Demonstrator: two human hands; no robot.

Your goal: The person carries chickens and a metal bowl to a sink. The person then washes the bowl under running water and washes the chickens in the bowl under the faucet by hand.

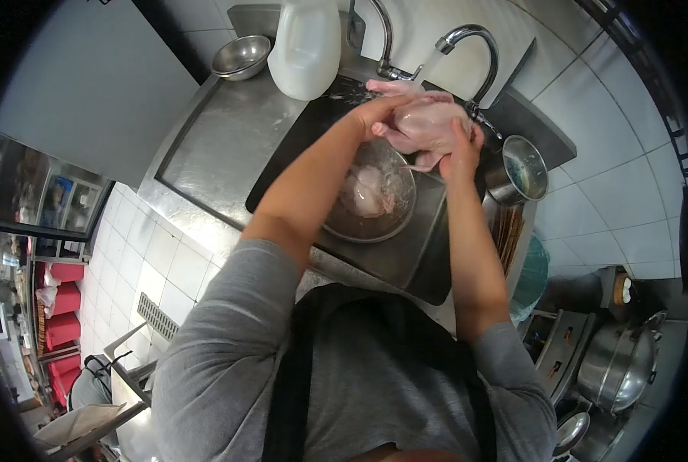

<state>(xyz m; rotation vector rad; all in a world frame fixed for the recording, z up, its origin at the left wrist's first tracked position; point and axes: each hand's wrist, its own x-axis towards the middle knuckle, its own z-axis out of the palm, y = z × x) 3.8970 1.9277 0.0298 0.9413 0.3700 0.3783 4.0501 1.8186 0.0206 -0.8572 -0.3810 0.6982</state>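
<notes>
A whole raw chicken (429, 125) is held up over the sink between both hands, beneath the curved faucet (489, 58), with water running onto it. My left hand (379, 115) grips its left end near the legs. On the other side, my right hand (463, 150) has its fingers round the right end. Below, in the sink (425, 250), a round metal bowl (371, 233) holds water and another piece of raw poultry (367, 192).
A white plastic jug (305, 50) and small metal bowls (241, 58) stand at the back left of the steel counter (221, 146). Right of the sink is a metal pot (517, 171). Lower right, a large lidded pot (617, 369) stands near a teal bin (530, 281).
</notes>
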